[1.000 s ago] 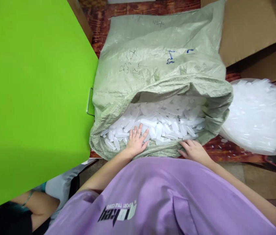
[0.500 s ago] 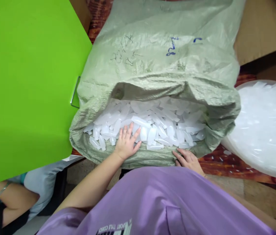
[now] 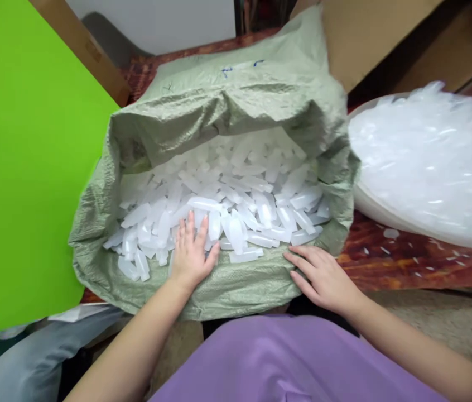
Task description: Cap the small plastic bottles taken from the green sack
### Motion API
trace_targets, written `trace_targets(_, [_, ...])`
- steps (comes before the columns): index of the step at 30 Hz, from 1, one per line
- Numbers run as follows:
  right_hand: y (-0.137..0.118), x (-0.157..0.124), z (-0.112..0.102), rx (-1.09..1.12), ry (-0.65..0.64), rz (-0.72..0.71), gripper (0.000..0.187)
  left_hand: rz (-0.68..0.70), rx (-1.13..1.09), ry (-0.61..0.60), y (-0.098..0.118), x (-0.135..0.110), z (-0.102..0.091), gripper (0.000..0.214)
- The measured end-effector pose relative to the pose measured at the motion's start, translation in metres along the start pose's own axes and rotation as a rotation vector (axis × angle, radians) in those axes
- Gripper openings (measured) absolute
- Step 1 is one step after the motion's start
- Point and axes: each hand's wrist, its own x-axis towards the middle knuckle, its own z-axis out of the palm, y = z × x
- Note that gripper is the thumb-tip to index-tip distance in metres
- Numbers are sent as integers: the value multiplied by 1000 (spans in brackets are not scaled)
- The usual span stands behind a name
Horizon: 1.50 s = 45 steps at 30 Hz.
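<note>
A pale green woven sack (image 3: 236, 296) lies on its side with its mouth toward me. Inside it is a heap of translucent white plastic pieces (image 3: 256, 184), small, flat and elongated. My left hand (image 3: 192, 254) rests at the front of the heap, fingers spread and laid over the nearest pieces, holding none that I can see. On the sack's lower lip, just right of the pieces, lies my right hand (image 3: 322, 276) with its fingers apart. Deeper in the sack, shadow and the upper fold hide part of the heap.
A bright green panel (image 3: 22, 167) stands at the left. On the right, a round translucent container (image 3: 403, 229) is heaped with similar pieces. Small scraps dot the reddish wooden table (image 3: 428, 262). Cardboard boxes (image 3: 370, 33) stand behind. Another person's leg (image 3: 47, 352) shows lower left.
The view has shifted, and the sack's mouth gapes wider, showing more of the heap. My right hand shows more fully on the lip. My left hand stays on the pieces.
</note>
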Motion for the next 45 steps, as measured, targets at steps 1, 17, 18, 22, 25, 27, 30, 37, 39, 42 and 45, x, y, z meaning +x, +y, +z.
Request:
trace_targets(1, [-1, 0, 1, -2, 21, 4, 37, -3, -2, 25, 0, -1, 2, 66])
trace_targets(17, [-8, 71, -60, -63, 359, 410, 32, -72, 37, 235, 9, -26, 12, 67])
trace_targets(18, [-5, 84, -64, -87, 331, 464, 33, -78, 23, 245, 9, -27, 12, 67])
trace_targets(22, [3, 119, -64, -158, 235, 602, 29, -70, 1, 299, 10, -33, 14, 70])
trace_targets(25, [3, 123, -56, -195, 244, 617, 27, -50, 9, 336, 10, -41, 15, 74])
trace_targets(27, [2, 121, -52, -207, 287, 592, 28, -25, 13, 338, 11, -49, 14, 79])
trace_targets(30, [7, 115, -52, -178, 336, 532, 29, -25, 16, 342, 12, -65, 9, 79])
trace_targets(37, [13, 75, -51, 56, 419, 311, 40, -155, 92, 101, 14, -77, -23, 43])
trace_targets(39, [3, 52, -45, 126, 488, 252, 43, -132, 98, 42, 16, -71, -30, 40])
trace_targets(42, [-16, 12, -30, 251, 552, 167, 41, -102, 139, -61, 23, -61, -37, 38])
trace_targets(45, [-28, -26, -14, 375, 492, 214, 44, -100, 192, -151, 34, -54, -39, 42])
